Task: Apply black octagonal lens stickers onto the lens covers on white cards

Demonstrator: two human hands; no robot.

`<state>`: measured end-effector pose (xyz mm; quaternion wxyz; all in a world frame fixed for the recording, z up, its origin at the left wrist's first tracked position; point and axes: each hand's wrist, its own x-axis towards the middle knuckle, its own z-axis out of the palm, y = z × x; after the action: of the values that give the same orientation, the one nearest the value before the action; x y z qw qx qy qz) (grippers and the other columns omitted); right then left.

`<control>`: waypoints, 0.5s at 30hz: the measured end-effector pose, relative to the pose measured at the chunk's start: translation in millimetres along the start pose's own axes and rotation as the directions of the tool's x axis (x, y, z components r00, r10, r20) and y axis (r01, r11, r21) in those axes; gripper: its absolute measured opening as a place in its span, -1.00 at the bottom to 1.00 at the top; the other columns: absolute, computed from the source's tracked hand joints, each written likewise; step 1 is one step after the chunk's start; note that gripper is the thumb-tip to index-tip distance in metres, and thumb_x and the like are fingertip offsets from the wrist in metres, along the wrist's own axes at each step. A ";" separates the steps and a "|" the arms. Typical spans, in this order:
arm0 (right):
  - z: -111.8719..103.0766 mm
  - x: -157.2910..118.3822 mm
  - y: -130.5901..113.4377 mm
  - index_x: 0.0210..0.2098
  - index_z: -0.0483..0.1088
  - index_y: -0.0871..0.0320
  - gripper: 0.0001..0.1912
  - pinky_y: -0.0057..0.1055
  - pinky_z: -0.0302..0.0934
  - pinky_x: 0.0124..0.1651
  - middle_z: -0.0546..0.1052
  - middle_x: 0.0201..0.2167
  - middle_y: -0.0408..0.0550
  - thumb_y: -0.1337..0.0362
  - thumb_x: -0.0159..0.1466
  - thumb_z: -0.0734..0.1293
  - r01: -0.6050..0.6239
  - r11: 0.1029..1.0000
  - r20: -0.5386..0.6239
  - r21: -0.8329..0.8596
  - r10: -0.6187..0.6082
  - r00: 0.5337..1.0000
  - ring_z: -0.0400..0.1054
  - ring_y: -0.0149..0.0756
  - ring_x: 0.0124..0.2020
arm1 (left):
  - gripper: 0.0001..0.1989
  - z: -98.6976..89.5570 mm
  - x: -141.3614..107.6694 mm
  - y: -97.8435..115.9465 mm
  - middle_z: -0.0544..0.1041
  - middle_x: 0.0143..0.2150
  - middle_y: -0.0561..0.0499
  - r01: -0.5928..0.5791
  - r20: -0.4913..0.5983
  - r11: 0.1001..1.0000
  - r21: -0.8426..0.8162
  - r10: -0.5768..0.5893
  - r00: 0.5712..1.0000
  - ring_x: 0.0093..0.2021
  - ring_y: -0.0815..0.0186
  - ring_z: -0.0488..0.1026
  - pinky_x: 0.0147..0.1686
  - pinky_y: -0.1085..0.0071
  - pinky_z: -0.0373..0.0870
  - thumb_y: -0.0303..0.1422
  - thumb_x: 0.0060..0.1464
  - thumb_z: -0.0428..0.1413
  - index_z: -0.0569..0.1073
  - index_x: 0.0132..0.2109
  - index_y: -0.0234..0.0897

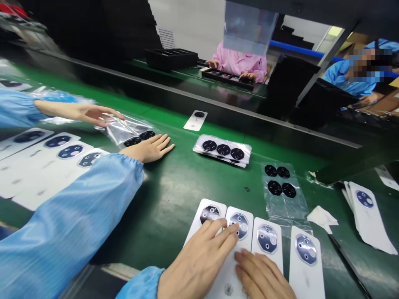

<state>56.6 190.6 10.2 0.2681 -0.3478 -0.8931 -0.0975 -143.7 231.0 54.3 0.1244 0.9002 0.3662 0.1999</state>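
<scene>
Several white rounded cards lie in a row before me, each bearing a dark octagonal disc with small rings. My left hand [199,257] rests across the second card [246,245], its fingers stretched out over the disc [242,224]. Lower on the same card, my right hand [264,276] lies with fingers extended; its thumb is hidden. To the left is another card [207,203], partly under my left hand. A third card [268,238] and a fourth card [307,265] lie to the right.
A co-worker's hands [148,149] reach across a clear bag at left, beside more white cards [46,166]. A stack of cards [222,149], a clear bag of black discs [279,182], a white cloth [322,218], a black stick [349,265] and another card stack [368,216] lie around.
</scene>
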 end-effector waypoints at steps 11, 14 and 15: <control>37.1 -4.7 -9.9 -0.42 0.47 0.13 -0.65 -0.50 0.14 0.18 0.63 -0.42 -0.22 0.44 0.37 0.14 -0.154 0.984 -0.385 0.090 0.177 0.906 0.51 -0.47 -0.30 | -0.59 16.1 28.4 -0.4 0.45 -0.22 -0.10 -0.025 0.105 0.947 0.320 -0.009 0.994 -0.24 0.12 0.30 -0.32 0.24 0.14 -0.78 -0.08 -0.17 0.32 -0.14 -0.36; 37.1 -6.4 -10.6 -0.42 0.48 0.14 -0.63 -0.48 0.14 0.17 0.63 -0.39 -0.21 0.44 0.39 0.12 -0.171 0.979 -0.365 0.110 0.200 0.909 0.51 -0.45 -0.28 | -0.63 18.8 30.0 1.3 0.45 -0.19 -0.12 -0.081 0.113 0.931 0.355 0.043 0.993 -0.21 0.12 0.29 -0.31 0.24 0.11 -0.76 -0.08 -0.15 0.32 -0.19 -0.33; 36.4 -6.2 -10.5 -0.42 0.48 0.14 -0.62 -0.47 0.15 0.16 0.63 -0.39 -0.20 0.44 0.39 0.11 -0.170 0.979 -0.358 0.109 0.199 0.912 0.51 -0.44 -0.28 | -0.65 19.5 30.3 1.2 0.45 -0.17 -0.11 -0.092 0.113 0.933 0.347 0.056 0.992 -0.19 0.13 0.28 -0.31 0.25 0.10 -0.75 -0.07 -0.14 0.32 -0.21 -0.32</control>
<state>38.4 192.5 -23.6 0.4511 -0.3958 -0.7935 -0.1011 -114.4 250.1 45.6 -0.0279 0.9301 0.3550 0.0901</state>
